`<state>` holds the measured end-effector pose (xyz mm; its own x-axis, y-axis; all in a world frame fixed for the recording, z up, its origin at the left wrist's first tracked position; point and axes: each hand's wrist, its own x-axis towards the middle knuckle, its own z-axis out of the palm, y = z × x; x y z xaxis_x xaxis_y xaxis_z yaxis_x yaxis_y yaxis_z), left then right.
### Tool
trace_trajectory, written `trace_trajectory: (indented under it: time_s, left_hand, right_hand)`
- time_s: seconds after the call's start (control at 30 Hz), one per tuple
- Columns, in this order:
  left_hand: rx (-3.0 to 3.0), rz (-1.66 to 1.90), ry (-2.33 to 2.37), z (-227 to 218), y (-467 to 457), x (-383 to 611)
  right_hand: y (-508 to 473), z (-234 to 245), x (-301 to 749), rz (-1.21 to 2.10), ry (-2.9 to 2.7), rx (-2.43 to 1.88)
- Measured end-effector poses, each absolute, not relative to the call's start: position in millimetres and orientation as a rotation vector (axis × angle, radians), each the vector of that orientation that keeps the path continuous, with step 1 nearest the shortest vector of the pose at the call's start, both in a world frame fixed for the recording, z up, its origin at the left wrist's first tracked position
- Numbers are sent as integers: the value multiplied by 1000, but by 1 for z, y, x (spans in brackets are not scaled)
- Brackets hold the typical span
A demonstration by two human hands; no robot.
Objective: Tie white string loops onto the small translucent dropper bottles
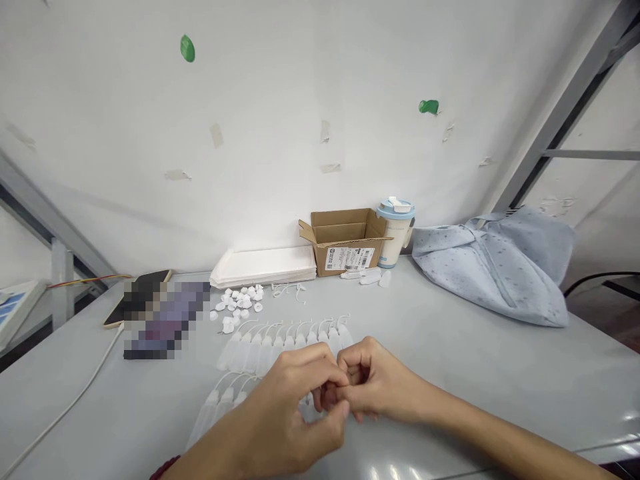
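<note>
My left hand [295, 407] and my right hand [377, 383] meet above the near middle of the table, fingertips touching. Both are closed in a pinch; whatever lies between the fingers is hidden. Just beyond them, a row of translucent white plastic tubes [251, 353] lies side by side, each with a thin curved tail at its far end. More such tubes [207, 417] lie nearer, partly covered by my left hand and forearm. A pile of small white caps [237, 305] sits past the row, with several loose thin curved strips [285, 288] to its right.
Along the wall stand a white stack of flat packets [265, 265], an open cardboard box [347, 250] and a lidded cup [396, 233]. Several clear plastic pieces [370, 277] lie before the box. A blue cloth bag [490, 267] is at right, a phone [137, 293] and white cable [70, 407] at left.
</note>
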<state>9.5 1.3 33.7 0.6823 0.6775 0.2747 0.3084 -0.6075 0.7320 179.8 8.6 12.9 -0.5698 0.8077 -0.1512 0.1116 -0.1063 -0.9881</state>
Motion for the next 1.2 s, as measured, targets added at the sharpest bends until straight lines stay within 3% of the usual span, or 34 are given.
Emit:
trace_trajectory:
  time_s: [0.87, 1.07, 1.2]
  left_hand:
    - [2303, 907, 814, 33, 29, -3]
    - [2274, 887, 1389, 18, 91, -45]
    - [2411, 803, 1557, -1, 120, -69]
  right_hand:
    - [21, 10, 188, 1649, -1654, -985]
    - [65, 9, 223, 1116, -1662, -1168]
    - [97, -5, 255, 309, -1871, -1464]
